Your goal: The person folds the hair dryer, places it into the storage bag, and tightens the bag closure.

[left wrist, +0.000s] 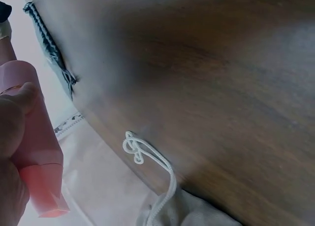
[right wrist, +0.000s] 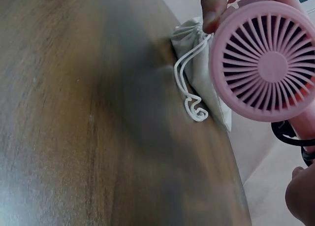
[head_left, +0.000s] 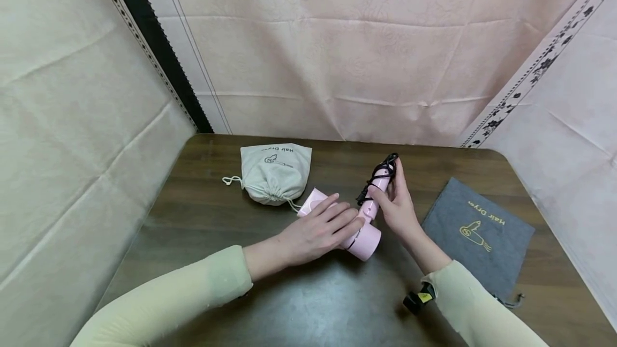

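Pink hair dryer (head_left: 369,211) in left grip (head_left: 318,229) and right grip (head_left: 398,208)

The sleeves (head_left: 183,289) are pale green, the wrist device (head_left: 413,302) black.

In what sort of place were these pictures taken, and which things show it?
Probably an improvised filming corner indoors: creased pale cloths screen the back and both sides of a dark wood-look table, and a small black device sits by the person's right cuff.
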Demonstrator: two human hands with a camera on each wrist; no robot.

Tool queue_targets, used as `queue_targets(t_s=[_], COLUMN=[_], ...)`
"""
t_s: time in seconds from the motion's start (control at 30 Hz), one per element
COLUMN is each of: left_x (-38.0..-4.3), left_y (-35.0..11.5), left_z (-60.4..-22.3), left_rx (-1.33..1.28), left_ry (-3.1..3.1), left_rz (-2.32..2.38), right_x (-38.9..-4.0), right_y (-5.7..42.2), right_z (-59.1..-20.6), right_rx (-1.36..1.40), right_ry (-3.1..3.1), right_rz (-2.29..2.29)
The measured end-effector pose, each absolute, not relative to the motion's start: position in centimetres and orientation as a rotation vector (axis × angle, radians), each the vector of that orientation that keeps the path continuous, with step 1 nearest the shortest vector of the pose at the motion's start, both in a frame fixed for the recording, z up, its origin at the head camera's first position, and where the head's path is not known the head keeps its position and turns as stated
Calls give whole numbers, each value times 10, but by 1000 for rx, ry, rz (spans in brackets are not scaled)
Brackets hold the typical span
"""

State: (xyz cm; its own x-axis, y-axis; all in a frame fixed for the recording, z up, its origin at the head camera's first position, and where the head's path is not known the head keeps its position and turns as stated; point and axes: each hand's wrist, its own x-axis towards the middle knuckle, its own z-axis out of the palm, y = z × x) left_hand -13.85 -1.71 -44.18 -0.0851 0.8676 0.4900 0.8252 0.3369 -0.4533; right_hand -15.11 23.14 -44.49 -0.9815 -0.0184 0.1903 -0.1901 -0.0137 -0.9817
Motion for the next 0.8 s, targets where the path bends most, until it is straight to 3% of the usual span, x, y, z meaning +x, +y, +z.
queue_targets(t_s=[0.8], left_x=[-152], left_y=[-25], left_z=[-447], left_rx=[-1561], left_ry=[-1744], left_rz=[132], right_x=[-153], right_y=[234], right_z=[-434], right_rx=[321], right_ry=[-2299], right_rz=[2009])
